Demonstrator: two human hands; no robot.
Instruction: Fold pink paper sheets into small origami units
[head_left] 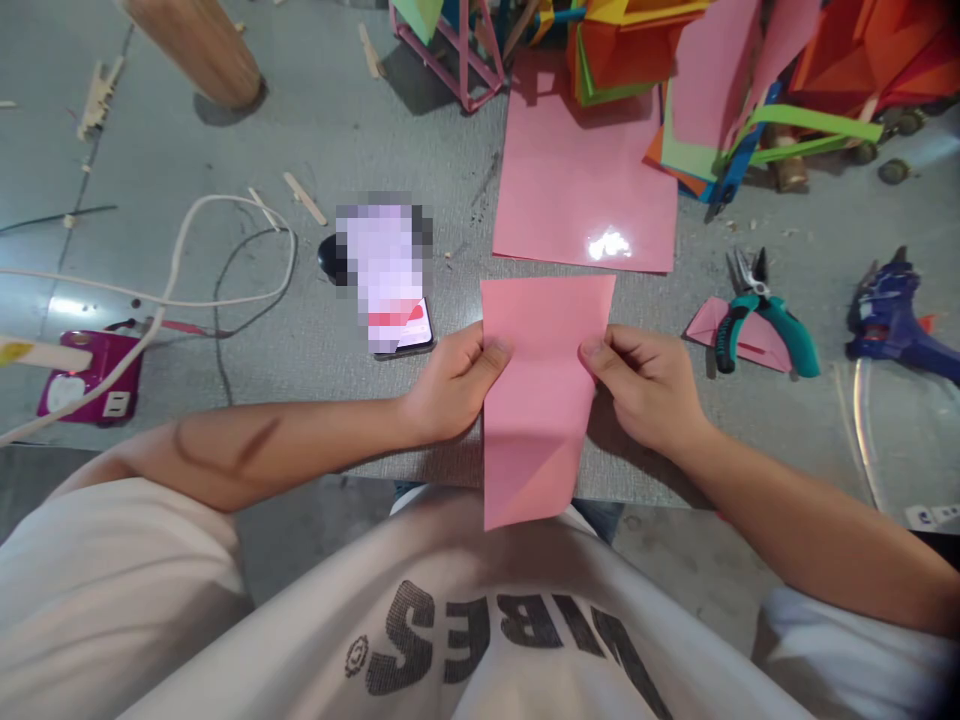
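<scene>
A pink paper sheet [541, 400] hangs over the table's front edge, its lower part in front of my shirt. My left hand [459, 382] pinches its left edge, thumb on top and fingers curled behind. At the right edge, my right hand [646, 385] grips the sheet the same way. Beyond it lies a larger pink sheet [585, 190] flat on the table. To the right of my right hand, teal-handled pliers [761, 320] rest on a small pink paper piece [705, 325].
A phone [409, 335] lies left of the sheet, near a white cable [176, 260] and a magenta power block [124, 385]. A blue glue gun [892, 310] is at the right. Colourful paper structures [637, 50] and a wooden cylinder [199, 50] stand at the back.
</scene>
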